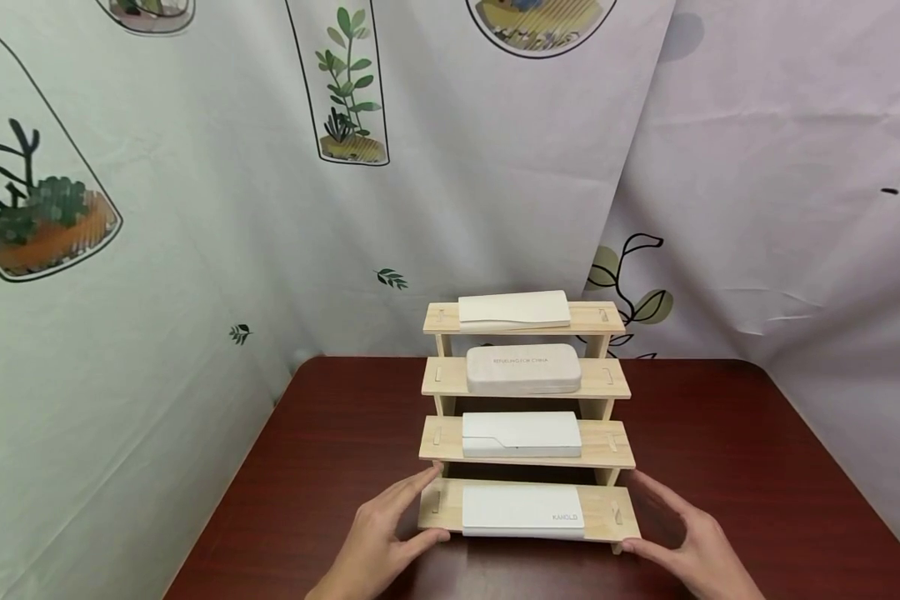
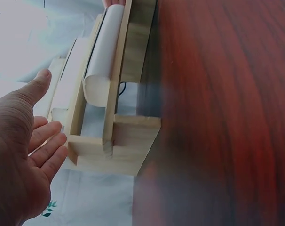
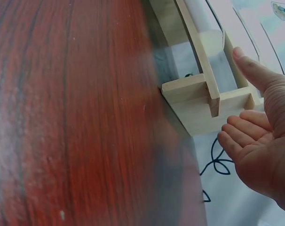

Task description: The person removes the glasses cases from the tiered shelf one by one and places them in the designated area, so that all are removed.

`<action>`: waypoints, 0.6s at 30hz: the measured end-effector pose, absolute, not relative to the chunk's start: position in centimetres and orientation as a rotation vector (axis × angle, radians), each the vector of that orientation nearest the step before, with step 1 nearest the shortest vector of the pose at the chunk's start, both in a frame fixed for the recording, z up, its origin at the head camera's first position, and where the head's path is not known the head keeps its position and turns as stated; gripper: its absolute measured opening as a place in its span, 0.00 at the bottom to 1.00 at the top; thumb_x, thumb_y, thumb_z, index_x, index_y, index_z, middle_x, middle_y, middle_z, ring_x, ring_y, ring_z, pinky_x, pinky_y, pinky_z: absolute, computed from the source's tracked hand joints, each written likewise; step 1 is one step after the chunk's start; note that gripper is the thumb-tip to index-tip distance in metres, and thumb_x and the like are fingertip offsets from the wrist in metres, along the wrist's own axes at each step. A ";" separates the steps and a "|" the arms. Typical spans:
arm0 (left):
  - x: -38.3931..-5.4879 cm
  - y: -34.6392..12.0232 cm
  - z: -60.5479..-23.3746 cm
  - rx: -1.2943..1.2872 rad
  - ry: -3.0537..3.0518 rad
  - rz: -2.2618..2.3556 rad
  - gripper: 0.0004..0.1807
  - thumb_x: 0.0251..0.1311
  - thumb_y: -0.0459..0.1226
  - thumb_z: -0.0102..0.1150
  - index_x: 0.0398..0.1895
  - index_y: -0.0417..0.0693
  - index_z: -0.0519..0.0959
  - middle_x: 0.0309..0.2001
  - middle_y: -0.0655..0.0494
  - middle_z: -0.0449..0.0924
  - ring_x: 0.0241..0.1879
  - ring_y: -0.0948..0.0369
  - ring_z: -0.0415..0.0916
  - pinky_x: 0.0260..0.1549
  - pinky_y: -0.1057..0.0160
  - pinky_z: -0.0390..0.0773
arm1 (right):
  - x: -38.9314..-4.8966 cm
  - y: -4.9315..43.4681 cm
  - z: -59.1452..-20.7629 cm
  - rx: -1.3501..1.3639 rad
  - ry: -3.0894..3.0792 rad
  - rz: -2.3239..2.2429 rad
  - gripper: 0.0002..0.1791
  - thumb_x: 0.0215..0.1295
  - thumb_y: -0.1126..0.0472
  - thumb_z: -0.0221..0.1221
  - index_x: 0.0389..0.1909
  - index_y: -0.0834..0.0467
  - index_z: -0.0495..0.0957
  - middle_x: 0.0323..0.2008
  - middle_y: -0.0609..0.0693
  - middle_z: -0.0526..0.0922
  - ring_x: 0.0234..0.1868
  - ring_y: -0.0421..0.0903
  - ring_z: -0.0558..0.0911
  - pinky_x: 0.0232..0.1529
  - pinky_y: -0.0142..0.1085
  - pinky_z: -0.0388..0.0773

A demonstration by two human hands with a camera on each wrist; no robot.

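Observation:
A pale wooden stepped rack (image 1: 447, 445) stands on the table with one white case on each of its several tiers. At its left end is my left hand (image 1: 378, 531), thumb and fingers spread and nearly straight, fingertips right at the lower tiers. My right hand (image 1: 693, 537) mirrors it at the right end, thumb near the bottom tier's front corner. From front to back lie a flat white case (image 1: 522, 508), a white flap case (image 1: 521, 433), a rounded off-white case (image 1: 523, 371) and a slim cream case (image 1: 513, 310). Both wrist views show extended fingers beside the rack's side panel (image 2: 128, 150).
The dark red-brown wooden table (image 1: 330, 442) spreads out on both sides of the rack. Behind it hangs a pale curtain (image 1: 480, 167) printed with plants in glass jars, close to the table's back edge.

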State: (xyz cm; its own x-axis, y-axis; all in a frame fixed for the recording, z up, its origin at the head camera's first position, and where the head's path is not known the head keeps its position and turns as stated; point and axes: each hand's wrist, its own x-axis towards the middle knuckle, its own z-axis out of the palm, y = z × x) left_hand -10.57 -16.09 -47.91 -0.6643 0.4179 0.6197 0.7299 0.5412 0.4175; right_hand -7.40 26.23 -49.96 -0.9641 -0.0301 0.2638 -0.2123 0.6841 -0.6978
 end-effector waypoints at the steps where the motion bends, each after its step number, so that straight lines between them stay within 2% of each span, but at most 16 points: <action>1: -10.5 -16.0 -48.0 -0.934 -2.334 -0.932 0.47 0.50 0.40 0.85 0.77 0.52 0.73 0.68 0.56 0.80 0.62 0.55 0.82 0.60 0.68 0.78 | -7.4 26.2 -50.0 0.200 -2.665 1.169 0.48 0.50 0.47 0.84 0.73 0.55 0.76 0.65 0.53 0.83 0.62 0.19 0.70 0.54 0.12 0.65; 6: -10.3 -15.4 -48.6 -0.935 -2.371 -0.954 0.48 0.51 0.40 0.85 0.77 0.58 0.73 0.68 0.60 0.80 0.62 0.57 0.82 0.53 0.55 0.85 | -7.4 25.9 -50.0 0.222 -2.646 1.232 0.47 0.50 0.50 0.84 0.71 0.59 0.76 0.64 0.58 0.84 0.61 0.27 0.77 0.52 0.17 0.73; 13: -10.4 -14.5 -49.3 -0.959 -2.369 -1.010 0.46 0.53 0.42 0.83 0.77 0.56 0.73 0.68 0.58 0.80 0.64 0.57 0.81 0.59 0.67 0.78 | -7.6 25.7 -50.1 0.208 -2.633 1.391 0.45 0.53 0.55 0.82 0.72 0.64 0.75 0.66 0.60 0.81 0.59 0.28 0.79 0.52 0.24 0.80; 15: -10.4 -14.2 -49.5 -0.960 -2.373 -1.010 0.47 0.51 0.41 0.84 0.77 0.56 0.73 0.69 0.57 0.80 0.64 0.57 0.81 0.59 0.63 0.80 | -7.7 25.6 -50.1 0.193 -2.642 1.434 0.45 0.55 0.55 0.81 0.72 0.64 0.75 0.67 0.61 0.80 0.60 0.28 0.78 0.52 0.27 0.81; 18: -10.5 -13.8 -49.7 -0.940 -2.406 -1.005 0.48 0.50 0.42 0.85 0.77 0.58 0.72 0.69 0.58 0.79 0.65 0.57 0.80 0.57 0.52 0.83 | -7.8 25.5 -50.2 0.181 -2.648 1.440 0.44 0.55 0.54 0.81 0.71 0.63 0.75 0.67 0.60 0.80 0.59 0.27 0.78 0.52 0.27 0.81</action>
State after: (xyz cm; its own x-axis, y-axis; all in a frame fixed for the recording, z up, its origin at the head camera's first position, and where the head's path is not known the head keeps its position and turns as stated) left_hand -10.45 -13.83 -49.68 -0.7103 0.4378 0.5512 0.6998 0.5236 0.4859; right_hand -7.75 25.51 -50.18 -0.9855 -0.0468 0.1634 -0.1625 0.5399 -0.8259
